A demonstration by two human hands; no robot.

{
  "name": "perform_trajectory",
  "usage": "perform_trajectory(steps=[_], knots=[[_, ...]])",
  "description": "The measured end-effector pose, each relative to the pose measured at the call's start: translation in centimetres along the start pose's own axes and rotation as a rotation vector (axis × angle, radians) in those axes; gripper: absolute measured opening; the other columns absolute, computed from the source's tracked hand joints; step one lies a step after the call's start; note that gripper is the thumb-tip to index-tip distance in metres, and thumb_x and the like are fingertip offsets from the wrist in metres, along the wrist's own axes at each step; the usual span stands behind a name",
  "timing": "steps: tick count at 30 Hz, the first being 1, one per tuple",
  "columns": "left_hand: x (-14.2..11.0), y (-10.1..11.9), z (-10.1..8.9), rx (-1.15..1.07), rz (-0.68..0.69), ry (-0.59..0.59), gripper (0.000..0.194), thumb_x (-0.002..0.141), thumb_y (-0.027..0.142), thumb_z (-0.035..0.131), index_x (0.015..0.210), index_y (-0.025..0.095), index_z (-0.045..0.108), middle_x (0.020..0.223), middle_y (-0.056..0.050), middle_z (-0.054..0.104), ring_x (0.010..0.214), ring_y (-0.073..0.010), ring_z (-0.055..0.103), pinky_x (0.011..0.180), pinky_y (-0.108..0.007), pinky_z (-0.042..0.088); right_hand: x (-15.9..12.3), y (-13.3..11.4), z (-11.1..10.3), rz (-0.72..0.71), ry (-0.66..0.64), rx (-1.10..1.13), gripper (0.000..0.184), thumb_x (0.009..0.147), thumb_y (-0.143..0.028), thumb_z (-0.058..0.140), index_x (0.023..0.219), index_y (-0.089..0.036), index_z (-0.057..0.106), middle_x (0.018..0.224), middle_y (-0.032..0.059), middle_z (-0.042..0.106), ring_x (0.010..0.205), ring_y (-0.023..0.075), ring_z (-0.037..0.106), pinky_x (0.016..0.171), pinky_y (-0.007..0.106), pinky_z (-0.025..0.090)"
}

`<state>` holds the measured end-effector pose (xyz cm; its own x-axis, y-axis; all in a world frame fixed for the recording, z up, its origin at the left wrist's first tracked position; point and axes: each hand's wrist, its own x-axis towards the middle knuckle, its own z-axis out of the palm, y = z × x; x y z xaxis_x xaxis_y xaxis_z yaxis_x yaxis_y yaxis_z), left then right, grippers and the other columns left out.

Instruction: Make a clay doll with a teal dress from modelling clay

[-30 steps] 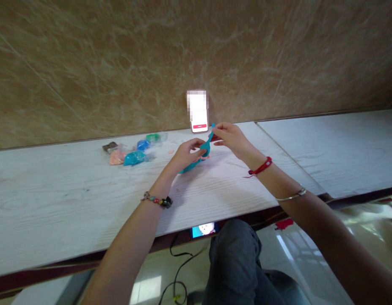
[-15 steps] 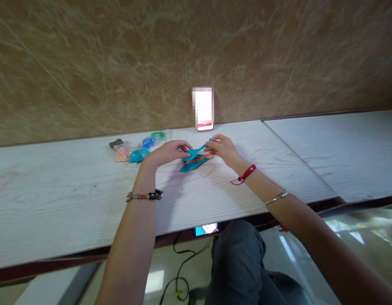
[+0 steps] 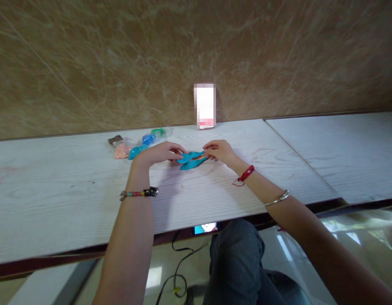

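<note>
Strips of soft, clay-like turquoise material lie low at the middle of the white wood-grain tabletop (image 3: 72, 212), between the person's two hands. The left hand (image 3: 162, 153) pinches the left end of the upper turquoise strip (image 3: 186, 158) between its thumb and curled fingers, while the right hand (image 3: 223, 151) has its fingertips drawn together on that strip's right end. Just below it is the lower turquoise strip (image 3: 192, 164), with a thin orange band (image 3: 198, 157) showing between the two toward the right. Beyond the left wrist sits a loose cluster of clear plastic packets: one dark brown (image 3: 115, 140), one peach (image 3: 122, 151), one turquoise (image 3: 137, 151), one blue (image 3: 148, 139) and one green (image 3: 158, 132). Behind the hands, a phone with a bright white screen (image 3: 205, 106) stands upright against the brown marbled wall (image 3: 120, 63). A beaded bracelet (image 3: 139, 193) circles the left wrist; a red cord bracelet (image 3: 246, 173) and a silver bangle (image 3: 278, 198) circle the right arm.
</note>
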<state>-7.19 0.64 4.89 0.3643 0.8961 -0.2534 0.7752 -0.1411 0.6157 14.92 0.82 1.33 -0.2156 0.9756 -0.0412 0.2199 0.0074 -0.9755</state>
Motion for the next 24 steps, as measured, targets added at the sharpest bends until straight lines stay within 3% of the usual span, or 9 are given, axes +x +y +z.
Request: perform_trajectory(steps=[9,14,18,24], knots=[[0.3,-0.5,0.1,-0.038,-0.052,-0.028,0.042,0.065,0.036,0.061,0.101,0.015,0.062,0.085,-0.004,0.069,0.081,-0.0189,0.062,0.069,-0.026,0.047,0.7,1.0,0.2,-0.138,-0.001,-0.315,0.012,0.075,-0.013,0.06,0.079,-0.016,0.072,0.066,0.0007,0.068,0.052,0.0092,0.059,0.045,0.018,0.044],[0.6,-1.1,0.1,-0.084,-0.046,-0.005,0.036,0.064,0.035,0.062,0.096,0.018,0.061,0.083,-0.003,0.068,0.076,-0.017,0.063,0.065,-0.025,0.047,0.7,0.7,0.2,-0.226,0.052,-0.483,0.011,0.072,-0.012,0.063,0.073,-0.018,0.072,0.07,0.0005,0.07,0.067,0.0132,0.065,0.062,0.023,0.049],[0.6,-1.2,0.1,-0.128,-0.014,0.053,0.031,0.063,0.032,0.062,0.09,0.018,0.06,0.077,-0.003,0.067,0.07,-0.0162,0.062,0.061,-0.025,0.047,0.3,0.2,0.2,-0.261,0.092,-0.535,0.012,0.069,-0.01,0.064,0.072,-0.019,0.072,0.076,0.0011,0.072,0.075,0.0154,0.065,0.072,0.027,0.049],[0.7,-1.1,0.1,-0.128,-0.007,0.098,0.028,0.063,0.03,0.062,0.088,0.017,0.061,0.078,-0.002,0.067,0.071,-0.0159,0.062,0.062,-0.025,0.048,0.1,0.5,0.3,-0.274,0.102,-0.554,0.011,0.071,-0.011,0.063,0.071,-0.018,0.071,0.075,0.0021,0.072,0.072,0.015,0.064,0.07,0.025,0.047]])
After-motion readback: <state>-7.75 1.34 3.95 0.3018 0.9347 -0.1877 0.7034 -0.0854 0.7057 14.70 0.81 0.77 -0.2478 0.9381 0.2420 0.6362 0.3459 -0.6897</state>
